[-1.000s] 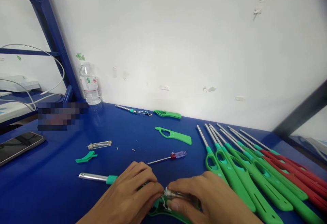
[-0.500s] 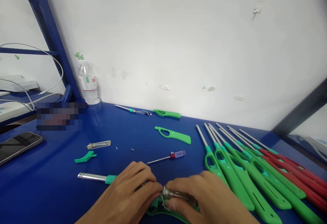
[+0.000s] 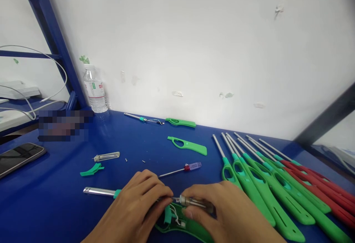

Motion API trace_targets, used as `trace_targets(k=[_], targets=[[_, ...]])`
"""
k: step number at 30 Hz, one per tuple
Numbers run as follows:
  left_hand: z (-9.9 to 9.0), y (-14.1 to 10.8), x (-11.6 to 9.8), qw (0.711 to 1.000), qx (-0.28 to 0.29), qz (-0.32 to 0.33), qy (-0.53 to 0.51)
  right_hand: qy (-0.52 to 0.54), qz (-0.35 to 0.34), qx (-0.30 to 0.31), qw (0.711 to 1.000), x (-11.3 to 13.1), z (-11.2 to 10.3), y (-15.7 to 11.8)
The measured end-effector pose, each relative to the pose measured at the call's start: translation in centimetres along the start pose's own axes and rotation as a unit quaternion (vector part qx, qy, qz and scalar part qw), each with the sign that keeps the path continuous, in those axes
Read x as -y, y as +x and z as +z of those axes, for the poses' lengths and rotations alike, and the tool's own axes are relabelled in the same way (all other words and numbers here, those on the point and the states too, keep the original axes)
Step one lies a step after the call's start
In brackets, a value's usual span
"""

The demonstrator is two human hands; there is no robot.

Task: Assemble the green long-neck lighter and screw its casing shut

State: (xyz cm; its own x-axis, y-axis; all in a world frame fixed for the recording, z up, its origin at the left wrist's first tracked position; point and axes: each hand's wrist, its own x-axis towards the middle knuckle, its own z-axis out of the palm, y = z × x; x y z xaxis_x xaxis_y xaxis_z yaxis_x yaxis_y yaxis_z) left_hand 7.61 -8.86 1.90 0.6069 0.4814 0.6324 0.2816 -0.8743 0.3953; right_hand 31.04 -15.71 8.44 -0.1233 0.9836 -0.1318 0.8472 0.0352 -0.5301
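An opened green utility lighter point(image 3: 191, 228) lies under my hands. Its metal barrel point(image 3: 98, 191) points left, and white wires and a teal trigger show inside the shell. My right hand point(image 3: 219, 206) grips a clear fuel tank point(image 3: 194, 203) between thumb and fingers, raised just over the shell. My left hand point(image 3: 141, 202) reaches across the lighter's front part, fingertips pinched at the tank's nozzle end. A thin part shows between those fingertips and the tank; what exactly they pinch is hidden. Beyond the hands lies a screwdriver point(image 3: 191, 167) with a purple handle.
Several assembled green lighters point(image 3: 260, 191) and red lighters point(image 3: 318, 184) fan out at right. Farther back are a green shell half point(image 3: 194, 147), another shell point(image 3: 183, 123) and a loose barrel point(image 3: 135, 116). Left are another tank point(image 3: 107, 157), a teal trigger point(image 3: 93, 170), phone point(image 3: 22, 158) and bottle point(image 3: 95, 91).
My right hand has drawn the fuel tank slightly right and up, away from my left fingertips. A small gap has opened between them, and more of the shell's wires shows.
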Motion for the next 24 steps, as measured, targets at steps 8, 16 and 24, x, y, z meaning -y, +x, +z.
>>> trace_targets(k=[8, 16, 24], targets=[[0.32, -0.24, -0.06, 0.997, 0.016, -0.027, -0.066, -0.033, -0.008, -0.030, 0.999, -0.14, 0.91, 0.32], [0.14, -0.40, -0.32, 0.996, 0.023, -0.024, -0.078, -0.035, -0.049, -0.033, 0.998, -0.32, 0.97, 0.37], [0.16, -0.34, -0.27, 0.997, 0.027, -0.017, -0.070, -0.042, -0.060, -0.028, 0.997, -0.51, 1.05, 0.48]])
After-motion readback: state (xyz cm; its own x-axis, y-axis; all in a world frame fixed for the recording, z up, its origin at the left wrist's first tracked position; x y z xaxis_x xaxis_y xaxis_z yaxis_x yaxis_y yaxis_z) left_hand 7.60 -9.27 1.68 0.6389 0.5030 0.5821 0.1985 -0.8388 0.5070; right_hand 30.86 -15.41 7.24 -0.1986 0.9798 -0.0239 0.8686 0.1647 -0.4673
